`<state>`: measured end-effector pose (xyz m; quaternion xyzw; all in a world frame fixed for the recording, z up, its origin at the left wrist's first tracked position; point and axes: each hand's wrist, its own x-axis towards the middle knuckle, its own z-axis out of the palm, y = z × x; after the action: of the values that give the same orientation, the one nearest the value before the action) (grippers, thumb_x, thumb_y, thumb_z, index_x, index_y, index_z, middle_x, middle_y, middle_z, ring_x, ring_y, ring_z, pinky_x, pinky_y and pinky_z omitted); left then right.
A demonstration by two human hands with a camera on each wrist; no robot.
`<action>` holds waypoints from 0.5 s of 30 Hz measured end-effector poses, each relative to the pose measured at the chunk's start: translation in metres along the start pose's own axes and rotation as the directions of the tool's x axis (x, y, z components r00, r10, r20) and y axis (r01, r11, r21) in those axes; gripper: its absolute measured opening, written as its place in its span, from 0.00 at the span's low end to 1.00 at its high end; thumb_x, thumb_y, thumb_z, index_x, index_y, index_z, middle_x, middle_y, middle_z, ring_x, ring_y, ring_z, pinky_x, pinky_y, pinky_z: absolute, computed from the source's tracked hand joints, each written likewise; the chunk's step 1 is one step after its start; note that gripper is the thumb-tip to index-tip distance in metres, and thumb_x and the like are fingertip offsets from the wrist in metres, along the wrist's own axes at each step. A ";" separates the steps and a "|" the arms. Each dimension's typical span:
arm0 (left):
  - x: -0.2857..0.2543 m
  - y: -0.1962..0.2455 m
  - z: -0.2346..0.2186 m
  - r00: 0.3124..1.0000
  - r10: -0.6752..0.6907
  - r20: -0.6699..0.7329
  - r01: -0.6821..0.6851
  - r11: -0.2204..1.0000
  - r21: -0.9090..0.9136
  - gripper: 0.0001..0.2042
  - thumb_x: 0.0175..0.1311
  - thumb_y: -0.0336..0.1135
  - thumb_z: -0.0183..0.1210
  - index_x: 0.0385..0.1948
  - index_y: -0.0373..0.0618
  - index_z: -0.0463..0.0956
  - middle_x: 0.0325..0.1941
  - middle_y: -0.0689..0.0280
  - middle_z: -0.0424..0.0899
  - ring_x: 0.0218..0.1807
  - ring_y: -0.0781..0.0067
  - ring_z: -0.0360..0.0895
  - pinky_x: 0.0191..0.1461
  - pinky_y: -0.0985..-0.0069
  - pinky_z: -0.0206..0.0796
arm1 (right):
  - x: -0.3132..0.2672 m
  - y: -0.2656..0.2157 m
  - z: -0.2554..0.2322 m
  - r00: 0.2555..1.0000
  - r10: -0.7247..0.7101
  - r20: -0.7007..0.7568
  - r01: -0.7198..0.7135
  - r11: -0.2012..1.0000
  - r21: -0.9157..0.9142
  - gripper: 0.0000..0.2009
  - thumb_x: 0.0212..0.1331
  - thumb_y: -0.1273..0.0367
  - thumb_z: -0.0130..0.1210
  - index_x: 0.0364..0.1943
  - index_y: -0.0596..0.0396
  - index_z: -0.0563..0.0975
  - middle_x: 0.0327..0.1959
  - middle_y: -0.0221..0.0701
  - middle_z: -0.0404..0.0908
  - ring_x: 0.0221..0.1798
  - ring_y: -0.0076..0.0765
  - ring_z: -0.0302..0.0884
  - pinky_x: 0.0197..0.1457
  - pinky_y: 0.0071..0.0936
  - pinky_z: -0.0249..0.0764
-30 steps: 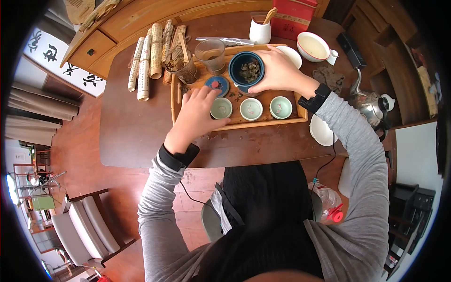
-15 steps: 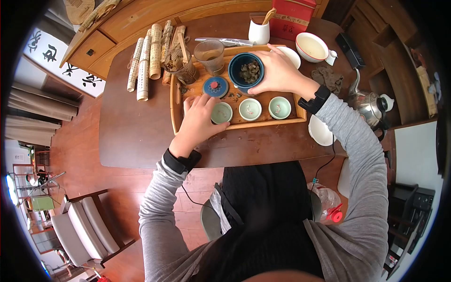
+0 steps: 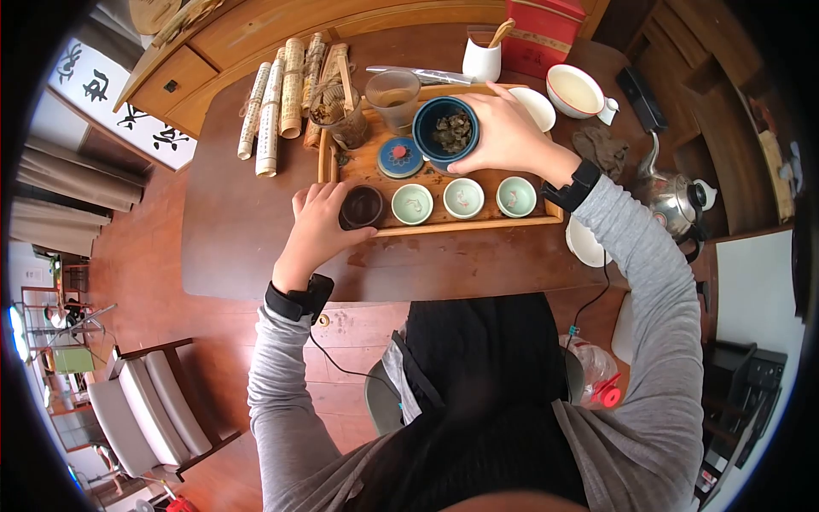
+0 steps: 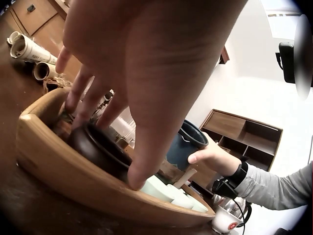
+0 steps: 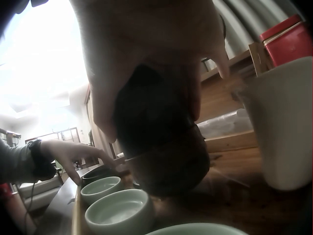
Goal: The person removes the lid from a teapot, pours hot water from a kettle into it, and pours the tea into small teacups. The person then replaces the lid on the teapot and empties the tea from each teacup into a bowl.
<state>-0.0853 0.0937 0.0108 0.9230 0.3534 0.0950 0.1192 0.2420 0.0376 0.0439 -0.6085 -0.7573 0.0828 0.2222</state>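
My right hand (image 3: 512,132) grips a dark blue cup (image 3: 426,136) with damp tea leaves (image 3: 452,134) inside. The right wrist view shows it over a brownish lower vessel (image 5: 168,169). At the tray's near left corner, my left hand (image 3: 316,226) spans a small dark brown cup (image 3: 362,207), thumb at the near rim and fingers along the far side. Pale green teacups (image 3: 413,205) stand in a row to its right. Behind them lies a blue lid (image 3: 399,158) with a red knob.
Under these sits a wooden tray (image 3: 478,226). A ribbed glass (image 3: 394,101) and another glass (image 3: 345,130) with a wooden tool stand at its back left, near rolled papers (image 3: 293,85). To the right are a white pitcher (image 3: 533,107), a red-rimmed bowl (image 3: 575,90) and a metal kettle (image 3: 674,200).
My left hand has moved left from beside the teacups and lid, and the dark brown cup has come into view by it. The right hand keeps its grip on the blue cup.
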 end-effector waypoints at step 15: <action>0.014 0.002 0.010 0.974 -0.006 -0.227 -0.018 0.994 -0.104 0.30 0.45 0.49 0.73 0.50 0.44 0.78 0.46 0.59 0.85 0.55 0.54 0.78 0.67 0.56 0.53 | 0.009 -0.019 -0.002 0.997 -0.058 -0.049 0.058 0.998 -0.012 0.41 0.34 0.50 0.76 0.58 0.51 0.78 0.56 0.39 0.84 0.62 0.43 0.79 0.80 0.53 0.53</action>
<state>-0.0714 0.0998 0.0031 0.8995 0.3566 0.2188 0.1261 0.2241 0.0408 0.0551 -0.5893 -0.7693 0.0572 0.2402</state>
